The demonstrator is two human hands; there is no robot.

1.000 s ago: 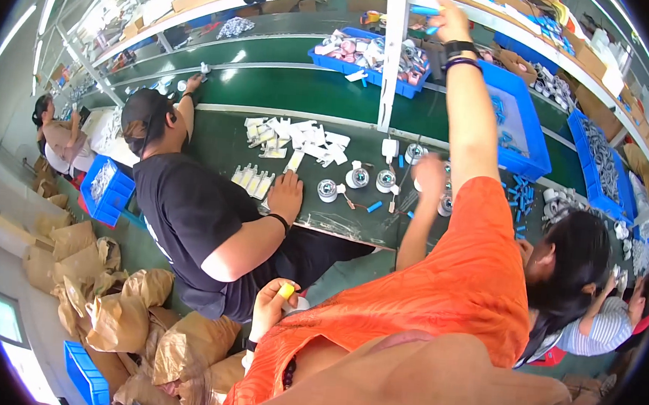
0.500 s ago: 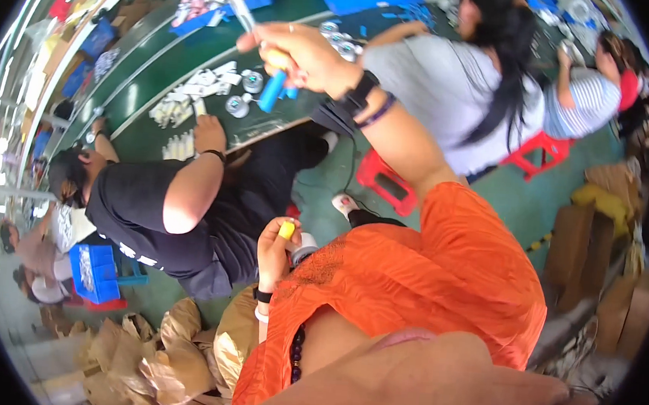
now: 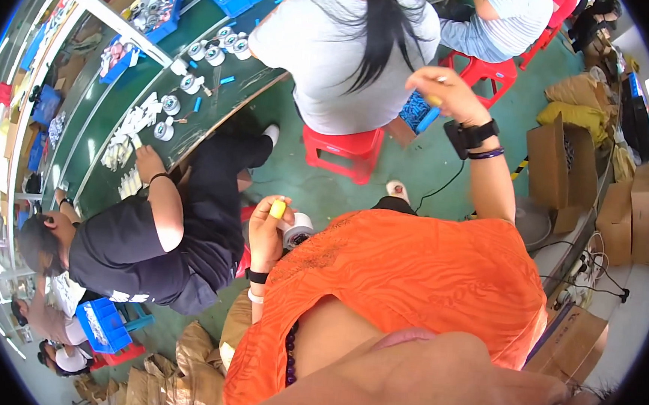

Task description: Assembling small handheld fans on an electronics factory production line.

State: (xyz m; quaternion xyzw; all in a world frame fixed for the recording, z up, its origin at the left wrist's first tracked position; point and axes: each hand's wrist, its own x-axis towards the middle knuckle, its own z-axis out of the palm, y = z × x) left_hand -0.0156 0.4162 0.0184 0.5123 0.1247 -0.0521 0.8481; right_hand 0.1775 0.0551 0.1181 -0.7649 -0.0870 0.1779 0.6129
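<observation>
Item, right hand (image 3: 452, 98), belonging to the person in the orange shirt (image 3: 410, 269): hanging out ahead and to the right, its fingers bending loosely, a yellow piece (image 3: 433, 101) showing by the thumb; whether they are gripping anything more I cannot tell from where I am standing. Item, blue pieces (image 3: 414, 109), many: lying heaped in a brown-sided box (image 3: 401, 132), just left of the right thumb and a little nearer the wearer than the forefinger's tip, the height between hand and heap not showing; their long axes are too small to read one by one. The right hand is plainly the nearer of the two to this heap, the left being well apart from it. Item, left hand (image 3: 266, 236): staying close before the shirt, its fingers curling round a white round part (image 3: 298, 229) that is sitting at their right side, dark face turning down and right (its grip is partly hiding, as is the part's axis); a yellow tip (image 3: 277, 209) is standing up above. Item, co-worker in a pale shirt (image 3: 342, 53): sitting on a red stool (image 3: 343, 153), left of the box and partly covering it
</observation>
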